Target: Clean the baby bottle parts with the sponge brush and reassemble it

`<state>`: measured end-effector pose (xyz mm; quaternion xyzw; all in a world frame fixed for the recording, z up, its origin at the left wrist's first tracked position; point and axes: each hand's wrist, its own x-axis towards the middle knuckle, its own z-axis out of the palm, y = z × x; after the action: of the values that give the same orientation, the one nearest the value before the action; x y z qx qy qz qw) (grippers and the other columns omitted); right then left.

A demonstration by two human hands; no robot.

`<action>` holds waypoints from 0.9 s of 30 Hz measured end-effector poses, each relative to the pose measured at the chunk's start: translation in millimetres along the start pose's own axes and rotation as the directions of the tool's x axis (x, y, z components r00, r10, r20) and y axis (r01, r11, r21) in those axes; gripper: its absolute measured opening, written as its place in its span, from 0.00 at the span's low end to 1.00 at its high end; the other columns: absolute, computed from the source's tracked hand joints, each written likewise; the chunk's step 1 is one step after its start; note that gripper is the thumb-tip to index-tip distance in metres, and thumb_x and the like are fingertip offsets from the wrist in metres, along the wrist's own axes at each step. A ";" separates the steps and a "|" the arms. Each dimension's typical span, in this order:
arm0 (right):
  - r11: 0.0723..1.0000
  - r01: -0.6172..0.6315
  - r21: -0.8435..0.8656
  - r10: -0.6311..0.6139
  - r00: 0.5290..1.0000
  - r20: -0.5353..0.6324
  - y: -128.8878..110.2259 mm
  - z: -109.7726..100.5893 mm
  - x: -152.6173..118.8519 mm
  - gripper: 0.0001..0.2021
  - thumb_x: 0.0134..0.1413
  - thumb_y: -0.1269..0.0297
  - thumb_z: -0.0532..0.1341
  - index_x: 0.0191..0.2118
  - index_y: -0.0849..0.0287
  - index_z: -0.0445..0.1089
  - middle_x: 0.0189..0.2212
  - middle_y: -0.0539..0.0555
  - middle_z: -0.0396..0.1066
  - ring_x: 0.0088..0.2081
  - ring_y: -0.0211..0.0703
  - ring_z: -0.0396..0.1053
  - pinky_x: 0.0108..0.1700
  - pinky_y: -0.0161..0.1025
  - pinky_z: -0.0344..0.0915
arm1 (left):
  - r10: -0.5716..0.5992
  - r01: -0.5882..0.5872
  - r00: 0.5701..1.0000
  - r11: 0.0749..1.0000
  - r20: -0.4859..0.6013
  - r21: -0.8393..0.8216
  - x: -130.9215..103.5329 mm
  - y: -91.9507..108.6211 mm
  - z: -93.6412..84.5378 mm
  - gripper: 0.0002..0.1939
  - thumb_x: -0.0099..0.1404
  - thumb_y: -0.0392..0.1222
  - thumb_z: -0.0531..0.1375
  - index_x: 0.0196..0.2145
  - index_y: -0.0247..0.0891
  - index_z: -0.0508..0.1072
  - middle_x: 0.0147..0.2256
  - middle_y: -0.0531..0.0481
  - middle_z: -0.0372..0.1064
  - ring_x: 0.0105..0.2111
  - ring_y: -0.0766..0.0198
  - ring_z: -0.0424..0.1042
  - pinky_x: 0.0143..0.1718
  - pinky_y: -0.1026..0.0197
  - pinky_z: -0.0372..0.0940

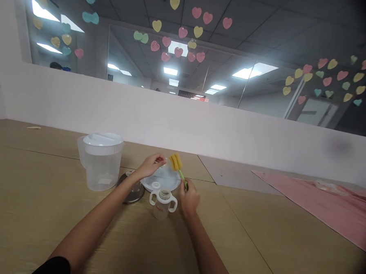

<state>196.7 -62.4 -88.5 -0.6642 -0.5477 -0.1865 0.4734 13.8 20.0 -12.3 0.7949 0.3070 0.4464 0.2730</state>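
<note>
My right hand (pixel 190 197) is closed round the green handle of a sponge bottle brush (pixel 176 162), its yellow head tilted up and to the left. Facing it, my left hand (pixel 151 165) pinches its fingertips together over a white basin (pixel 174 187); a small clear piece seems to be at the fingertips, too faint to name. In front of the basin, a clear baby bottle (pixel 161 209) with two white handles stands upright, its neck uncovered. A small white round part (pixel 156 185) shows at the basin's near left edge.
A lidded translucent pitcher (pixel 103 165) stands at the left. Between it and the bottle is a dark round dish (pixel 134 198), partly behind my left forearm. A pink cloth (pixel 329 206) lies at the right. The white wall (pixel 171 120) and window rise behind the table.
</note>
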 end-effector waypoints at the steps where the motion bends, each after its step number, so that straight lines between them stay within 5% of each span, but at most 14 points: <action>1: 1.000 0.001 0.000 -0.001 1.000 -0.010 0.8 -0.1 0.4 0.23 0.61 0.52 0.45 0.39 0.60 0.73 0.28 0.55 0.75 0.25 0.37 0.68 0.26 0.32 0.51 | -0.004 0.004 0.999 1.000 -0.037 -0.005 0.0 3.6 -2.0 0.15 0.61 0.48 0.54 0.38 0.34 0.69 0.38 0.45 0.71 0.39 0.62 0.69 0.42 0.61 0.64; 7: 0.972 0.232 0.034 -0.232 0.973 -0.015 2.1 2.3 -2.1 0.21 0.62 0.56 0.46 0.40 0.61 0.73 0.30 0.56 0.75 0.28 0.36 0.69 0.30 0.31 0.56 | 0.061 -0.047 0.988 0.994 -0.145 0.094 -2.8 19.9 -13.0 0.18 0.64 0.47 0.49 0.47 0.35 0.69 0.38 0.47 0.71 0.36 0.64 0.69 0.40 0.63 0.63; 10: 0.979 0.204 0.026 -0.203 0.979 -0.031 2.0 1.8 -2.0 0.21 0.62 0.55 0.46 0.39 0.62 0.73 0.29 0.56 0.75 0.27 0.36 0.69 0.29 0.31 0.56 | 0.009 0.009 0.997 0.972 -0.074 0.234 -5.8 20.8 -28.7 0.16 0.61 0.46 0.52 0.41 0.35 0.71 0.33 0.49 0.72 0.33 0.64 0.70 0.35 0.64 0.63; 13: 0.992 0.119 0.030 -0.118 0.992 -0.043 1.8 -0.2 0.0 0.22 0.61 0.54 0.46 0.39 0.62 0.73 0.29 0.56 0.75 0.27 0.36 0.68 0.28 0.31 0.55 | -0.156 0.111 0.987 0.853 0.046 0.510 -10.4 19.2 -50.0 0.12 0.58 0.46 0.56 0.37 0.37 0.71 0.33 0.49 0.73 0.32 0.63 0.70 0.33 0.64 0.62; 16: 0.995 0.096 0.029 -0.095 0.995 -0.033 1.7 -1.1 1.4 0.22 0.60 0.53 0.46 0.38 0.61 0.73 0.28 0.56 0.75 0.26 0.37 0.68 0.28 0.32 0.53 | -0.357 0.181 0.927 0.697 0.117 0.694 -14.4 15.3 -67.2 0.09 0.53 0.42 0.60 0.32 0.37 0.72 0.34 0.49 0.73 0.33 0.62 0.70 0.32 0.65 0.61; 19: 0.993 0.111 0.035 -0.111 0.994 -0.022 1.7 -0.7 1.3 0.21 0.60 0.54 0.47 0.38 0.61 0.73 0.27 0.56 0.75 0.26 0.37 0.68 0.28 0.32 0.53 | -0.482 0.217 0.859 0.650 0.173 0.729 -16.4 7.0 -74.3 0.07 0.45 0.37 0.64 0.26 0.36 0.73 0.29 0.48 0.74 0.30 0.60 0.71 0.30 0.65 0.62; 27: 0.992 0.120 0.023 -0.120 0.993 -0.009 1.1 0.6 0.2 0.22 0.60 0.53 0.46 0.39 0.62 0.73 0.27 0.56 0.74 0.26 0.36 0.68 0.28 0.32 0.53 | -0.688 0.314 0.667 0.608 0.287 0.729 -24.6 -19.2 -50.7 0.07 0.35 0.30 0.66 0.16 0.35 0.72 0.17 0.50 0.70 0.22 0.60 0.70 0.27 0.62 0.65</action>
<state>197.6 -61.8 -89.1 -0.6237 -0.5872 -0.2105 0.4711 -45.6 22.8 -16.2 0.8026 0.5656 -0.0269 0.1877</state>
